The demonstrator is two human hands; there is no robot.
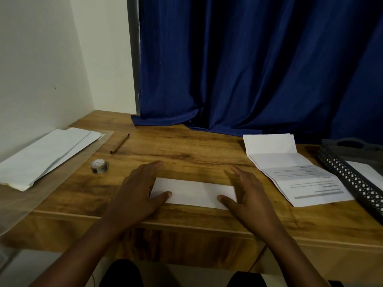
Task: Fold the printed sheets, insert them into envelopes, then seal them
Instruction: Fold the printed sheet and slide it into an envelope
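Both hands lie flat and open, left hand (137, 189) and right hand (247, 189) pressing the folded sheet (193, 192) near the tabletop's (186, 146) front edge. Uneven pressure could skew what seems to be its crease, or slide it off.

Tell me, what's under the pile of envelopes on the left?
A clear plastic sheet lies under the envelopes, and it rests on the wooden desk. Its edges stick out past the pile. What is between the stacked envelopes is covered, so I cannot tell.
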